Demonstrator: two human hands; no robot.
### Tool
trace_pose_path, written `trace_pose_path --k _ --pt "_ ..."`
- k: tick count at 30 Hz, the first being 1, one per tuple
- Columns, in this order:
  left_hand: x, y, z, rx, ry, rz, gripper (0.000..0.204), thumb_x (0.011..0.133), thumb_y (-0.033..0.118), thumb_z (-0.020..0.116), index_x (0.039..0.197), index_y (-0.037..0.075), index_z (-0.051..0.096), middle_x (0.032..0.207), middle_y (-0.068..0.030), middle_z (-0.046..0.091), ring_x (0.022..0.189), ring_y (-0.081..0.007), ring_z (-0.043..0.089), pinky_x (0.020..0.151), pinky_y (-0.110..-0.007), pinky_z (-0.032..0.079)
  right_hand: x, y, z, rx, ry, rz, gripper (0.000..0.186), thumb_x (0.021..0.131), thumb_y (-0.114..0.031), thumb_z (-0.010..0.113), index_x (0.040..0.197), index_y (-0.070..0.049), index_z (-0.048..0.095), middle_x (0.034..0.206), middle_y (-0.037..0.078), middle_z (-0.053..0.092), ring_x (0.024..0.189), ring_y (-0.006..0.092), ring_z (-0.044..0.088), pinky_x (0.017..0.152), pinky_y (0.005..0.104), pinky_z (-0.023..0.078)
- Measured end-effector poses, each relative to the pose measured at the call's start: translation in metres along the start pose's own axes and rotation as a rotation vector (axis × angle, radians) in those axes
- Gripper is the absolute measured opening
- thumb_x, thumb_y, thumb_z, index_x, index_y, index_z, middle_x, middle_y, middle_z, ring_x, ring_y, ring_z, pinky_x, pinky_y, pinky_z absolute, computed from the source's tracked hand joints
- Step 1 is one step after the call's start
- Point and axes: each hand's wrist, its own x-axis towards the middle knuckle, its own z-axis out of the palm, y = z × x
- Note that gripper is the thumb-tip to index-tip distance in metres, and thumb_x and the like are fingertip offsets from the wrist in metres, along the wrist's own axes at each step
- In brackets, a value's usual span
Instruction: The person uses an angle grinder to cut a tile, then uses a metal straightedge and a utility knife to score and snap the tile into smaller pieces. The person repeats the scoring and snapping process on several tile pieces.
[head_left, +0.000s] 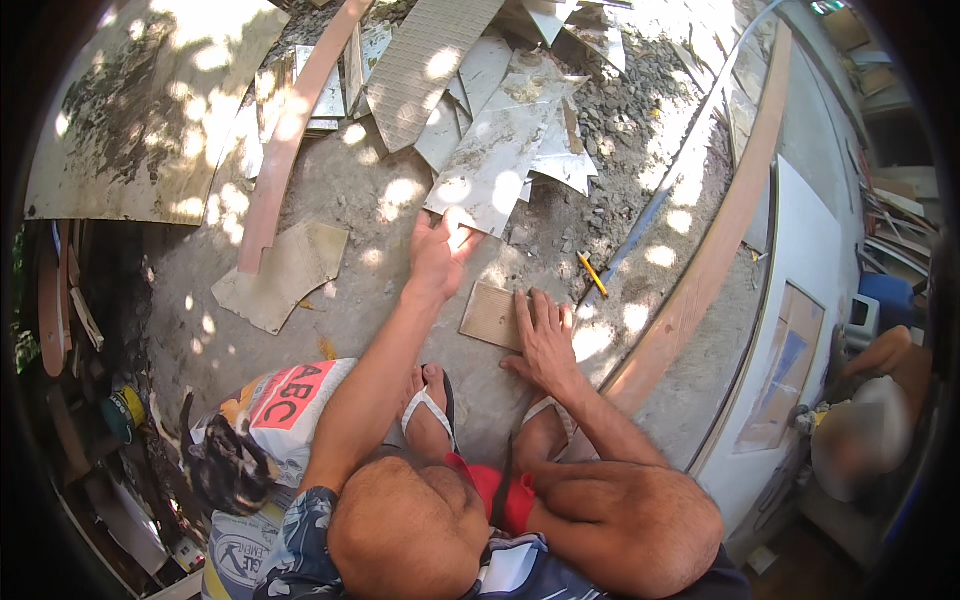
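Note:
My left hand (440,255) has its fingers on the lower edge of a large, jagged white tile piece (473,160), gripping it above the concrete ground. My right hand (540,340) lies low with fingers spread on the right end of a small, beige rectangular tile piece (488,314). A yellow pencil (592,273) lies just to the upper right of that hand. Left of my left hand, another broken beige tile (275,270) lies flat.
Long wooden strips (695,270), a blue pipe (640,240) and a white panel (756,400) run along the right, beyond which a person (870,410) is. Broken tiles (420,60) pile ahead. A cat (222,460) is beside printed sacks (290,400) at lower left.

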Motion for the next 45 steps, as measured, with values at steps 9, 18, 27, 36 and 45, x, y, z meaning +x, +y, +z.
trace_pose_path --k 9,18,27,36,45 --pt "0.016 0.015 -0.03 -0.147 -0.061 -0.042 0.041 0.115 0.01 0.05 0.154 0.007 0.039 0.147 -0.018 0.061 0.132 -0.0344 0.066 0.114 -0.054 0.055 0.004 0.023 -0.031 0.239 -0.015 -0.037 0.105 0.075 -0.041 0.089 0.164 -0.009 0.043 0.137 0.024 0.05 0.127 0.0419 0.05 0.11 0.0543 0.047" --pt "0.003 -0.003 -0.002 -0.033 -0.149 0.056 0.07 0.108 0.002 0.051 0.165 0.025 0.017 0.163 -0.0205 0.041 0.141 -0.0413 0.057 0.107 -0.065 0.058 0.042 0.084 -0.09 1.902 -0.082 0.293 0.065 0.096 -0.022 0.069 0.148 0.012 0.049 0.13 0.029 0.071 0.109 0.0358 0.078 0.093 0.0469 0.067" --pt "-0.017 0.009 0.01 -0.039 -0.174 0.095 0.067 0.111 0.005 0.05 0.164 0.022 0.014 0.162 -0.0195 0.041 0.142 -0.0428 0.056 0.107 -0.067 0.059 0.073 0.06 -0.118 1.497 0.103 0.202 0.056 0.101 -0.022 0.069 0.147 0.006 0.052 0.124 0.02 0.074 0.1 0.0288 0.079 0.084 0.0387 0.066" --pt "-0.019 0.001 0.007 -0.23 0.001 -0.071 0.038 0.116 0.032 0.045 0.15 0.015 0.049 0.147 -0.0082 0.062 0.136 -0.0306 0.061 0.108 -0.055 0.054 0.128 -0.023 -0.118 -0.246 0.197 -0.332 0.052 0.095 -0.016 0.066 0.145 -0.006 0.054 0.123 0.01 0.068 0.097 0.0257 0.072 0.072 0.0385 0.06" --pt "-0.02 -0.003 0.02 -0.111 0.086 -0.015 0.045 0.114 0.013 0.05 0.158 0.019 0.04 0.145 -0.0075 0.061 0.129 -0.0265 0.065 0.101 -0.046 0.06 0.161 -0.02 -0.095 -0.439 0.455 -0.429 0.055 0.089 -0.024 0.071 0.138 0.0 0.059 0.126 0.014 0.068 0.09 0.0232 0.069 0.068 0.0318 0.057"
